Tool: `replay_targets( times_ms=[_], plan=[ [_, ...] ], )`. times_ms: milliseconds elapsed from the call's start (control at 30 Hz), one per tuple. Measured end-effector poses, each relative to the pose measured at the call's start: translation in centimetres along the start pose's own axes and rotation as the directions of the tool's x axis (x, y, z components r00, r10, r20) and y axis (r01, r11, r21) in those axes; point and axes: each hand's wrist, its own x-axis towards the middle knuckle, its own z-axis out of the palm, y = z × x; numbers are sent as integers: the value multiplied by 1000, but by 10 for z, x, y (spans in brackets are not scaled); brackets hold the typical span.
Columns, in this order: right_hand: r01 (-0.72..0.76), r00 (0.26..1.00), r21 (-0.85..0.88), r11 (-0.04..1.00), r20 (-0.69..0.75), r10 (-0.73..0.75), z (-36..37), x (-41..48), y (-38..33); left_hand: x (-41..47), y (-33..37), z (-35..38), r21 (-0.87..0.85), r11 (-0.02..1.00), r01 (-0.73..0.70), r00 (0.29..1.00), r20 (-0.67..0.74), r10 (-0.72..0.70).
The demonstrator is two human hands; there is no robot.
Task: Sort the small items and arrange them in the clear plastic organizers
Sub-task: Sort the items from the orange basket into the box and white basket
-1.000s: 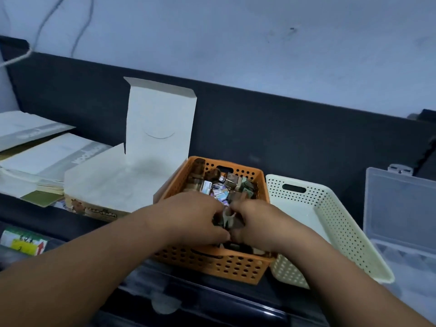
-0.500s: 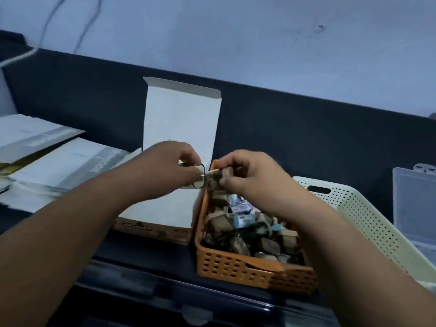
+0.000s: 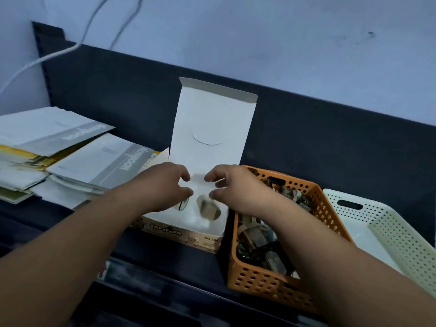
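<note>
Head view: the right hand (image 3: 233, 187), over the open white box (image 3: 212, 119), has its fingers spread and holds nothing. A blurred brown item (image 3: 208, 210) sits just below it, inside the box. The left hand (image 3: 165, 185) is loosely curled, with a small ring (image 3: 182, 205) at its thumb; whether it grips the ring I cannot tell. Right of the box, the orange basket (image 3: 259, 282) is full of items (image 3: 254, 237), so sorting looks barely begun. No clear organizer shows.

The scene is dim with a cool bluish cast. The white box flap (image 3: 213, 128) at centre is the brightest surface. Motion blur smears the left hand (image 3: 162, 187), right hand (image 3: 233, 187) and the small brown item (image 3: 208, 208) beneath them. Wide-angle distortion bows the dark back panel (image 3: 306, 138), and the lower frame sinks into shadow.
</note>
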Motion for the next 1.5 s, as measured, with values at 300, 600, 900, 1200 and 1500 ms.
replay_targets(
  times_ms=[300, 600, 900, 1200, 1500],
  plan=[
    [-90, 995, -45, 995, -35, 88, -61, -73, 53, -21, 72, 9, -178, 925, -337, 927, 109, 359],
    [-179, 959, -120, 976, 201, 200, -52, -94, 75, -29, 102, 53, 193, 810, -554, 808, 359, 467],
    [-176, 983, -25, 984, 41, 177, -59, -97, 82, -34, 98, 51, -104, 912, -398, 885, 221, 411],
    [35, 989, 278, 960, -148, 7, -69, -66, 42, -31, 71, 9, -449, 866, -221, 972, -31, 232],
    [-24, 995, 322, 946, -86, 54, -16, 2, 4, -13, 13, -5, -254, 966, -46, 994, -106, 20]
  ],
)
